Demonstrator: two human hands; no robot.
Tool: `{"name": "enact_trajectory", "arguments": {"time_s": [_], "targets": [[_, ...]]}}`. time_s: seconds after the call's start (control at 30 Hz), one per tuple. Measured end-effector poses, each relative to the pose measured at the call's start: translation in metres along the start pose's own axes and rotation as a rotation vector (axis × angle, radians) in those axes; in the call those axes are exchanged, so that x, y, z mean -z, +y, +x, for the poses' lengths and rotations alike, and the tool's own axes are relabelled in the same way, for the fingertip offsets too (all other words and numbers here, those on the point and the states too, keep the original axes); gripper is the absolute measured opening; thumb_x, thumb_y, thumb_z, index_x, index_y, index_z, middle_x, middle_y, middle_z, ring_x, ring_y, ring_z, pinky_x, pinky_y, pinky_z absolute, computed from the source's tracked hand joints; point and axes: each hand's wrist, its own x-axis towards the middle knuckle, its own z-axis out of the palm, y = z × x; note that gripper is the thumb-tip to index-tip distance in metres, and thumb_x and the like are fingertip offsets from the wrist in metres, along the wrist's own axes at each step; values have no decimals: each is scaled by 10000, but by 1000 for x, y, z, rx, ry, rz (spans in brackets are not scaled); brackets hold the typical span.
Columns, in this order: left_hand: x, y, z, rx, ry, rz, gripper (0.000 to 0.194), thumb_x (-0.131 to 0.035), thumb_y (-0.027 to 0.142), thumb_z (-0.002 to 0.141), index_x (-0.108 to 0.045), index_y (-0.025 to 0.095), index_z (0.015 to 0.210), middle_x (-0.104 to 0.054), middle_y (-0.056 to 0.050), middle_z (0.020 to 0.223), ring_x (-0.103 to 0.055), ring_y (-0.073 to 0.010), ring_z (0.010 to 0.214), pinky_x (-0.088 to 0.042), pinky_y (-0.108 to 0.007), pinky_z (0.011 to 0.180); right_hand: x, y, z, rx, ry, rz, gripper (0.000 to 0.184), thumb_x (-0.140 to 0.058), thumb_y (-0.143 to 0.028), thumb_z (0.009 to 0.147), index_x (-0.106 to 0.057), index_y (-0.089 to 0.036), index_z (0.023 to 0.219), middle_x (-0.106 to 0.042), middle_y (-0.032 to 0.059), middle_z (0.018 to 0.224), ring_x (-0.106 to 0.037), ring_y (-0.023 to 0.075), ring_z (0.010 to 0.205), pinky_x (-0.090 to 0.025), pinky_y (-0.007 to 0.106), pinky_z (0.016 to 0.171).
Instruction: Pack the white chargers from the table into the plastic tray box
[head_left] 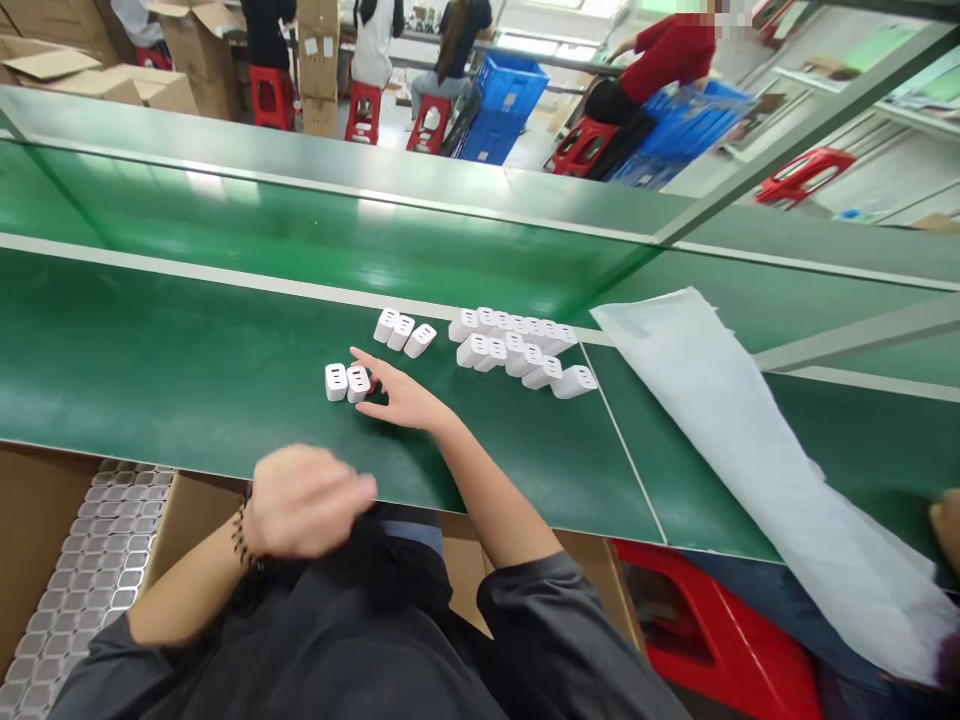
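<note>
On the green work surface stand white chargers with dark port slots on top. My right hand (405,398) reaches to a close pair, a left charger (336,382) and a right charger (358,384). Its fingers are spread beside the right one; whether they touch it I cannot tell. A little red shows under that hand. Three more chargers (403,332) stand just beyond. To the right, several others form a back row (517,325) and a front row (514,355). My left hand (304,500), with a dark bead bracelet, is smeared by motion above the table's near edge.
A box of clear plastic trays (82,560) sits at lower left. On the right, a white sheet (750,430) lies across the surface, near another person's hand (946,520). A red stool (712,630) is below. Beyond the table are people, blue crates (502,100) and cartons (195,60).
</note>
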Motion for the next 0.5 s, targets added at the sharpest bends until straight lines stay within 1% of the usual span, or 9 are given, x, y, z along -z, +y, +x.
{"name": "enact_trajectory", "arguments": {"time_s": [0.03, 0.07, 0.1, 0.17, 0.23, 0.27, 0.33, 0.4, 0.5], "targets": [[-8, -19, 15, 69, 137, 37, 241, -559, 352, 913, -650, 334, 1135, -695, -59, 1002, -661, -229, 960, -571, -426, 870, -4, 2, 2, -9, 4, 12, 812, -646, -292, 841, -249, -274, 1550, -563, 97, 1349, -614, 182, 892, -549, 416, 893], [-16, -38, 28, 137, 186, 40, 380, -602, 355, 896, -573, 293, 1270, -639, -104, 1215, -598, -269, 1156, -520, -479, 990, -9, 4, 3, -16, 18, 22, 771, -635, -276, 847, -290, -265, 1536, -576, 95, 1334, -615, 188, 904, -541, 419, 908], [-22, -55, 40, 172, 151, 15, 538, -645, 387, 872, -479, 262, 1368, -541, -136, 1373, -504, -297, 1292, -469, -510, 1061, -13, 6, 3, -25, 38, 33, 737, -629, -266, 850, -325, -257, 1522, -594, 94, 1307, -616, 194, 913, -536, 418, 915], [-31, -82, 56, 225, 16, -38, 787, -714, 445, 820, -326, 231, 1470, -339, -172, 1542, -325, -330, 1436, -371, -549, 1144, -19, 9, 2, -49, 82, 57, 725, -628, -250, 849, -338, -254, 1514, -635, 82, 1213, -616, 196, 901, -536, 412, 904], [-36, -100, 66, 239, -134, -89, 914, -745, 477, 788, -239, 236, 1510, -260, -175, 1584, -268, -332, 1467, -345, -540, 1163, -23, 11, 0, -61, 106, 90, 782, -634, -241, 842, -275, -265, 1537, -653, 61, 1141, -613, 184, 861, -545, 402, 878], [-38, -106, 70, 242, -193, -107, 936, -745, 480, 787, -214, 242, 1521, -262, -171, 1586, -277, -327, 1465, -355, -525, 1160, -24, 12, -1, -58, 112, 105, 816, -637, -240, 840, -235, -272, 1549, -651, 56, 1145, -610, 179, 851, -549, 398, 870], [-41, -113, 76, 248, -288, -124, 917, -723, 483, 807, -204, 258, 1529, -333, -155, 1557, -351, -311, 1428, -418, -486, 1115, -25, 13, -1, -40, 126, 121, 851, -638, -244, 843, -181, -281, 1561, -641, 57, 1186, -608, 173, 855, -549, 397, 874], [-46, -117, 82, 255, -345, -109, 844, -692, 482, 834, -248, 267, 1518, -443, -135, 1484, -449, -294, 1353, -484, -447, 1041, -25, 13, -2, -30, 139, 118, 852, -637, -264, 854, -166, -280, 1564, -646, 59, 1182, -611, 176, 866, -549, 402, 880], [-53, -120, 87, 230, -353, -89, 759, -670, 469, 858, -309, 268, 1495, -565, -102, 1354, -561, -255, 1215, -529, -380, 946, -19, 12, -3, -11, 115, 131, 835, -631, -256, 856, -181, -282, 1559, -648, 64, 1205, -632, 178, 897, -554, 395, 880]]}}
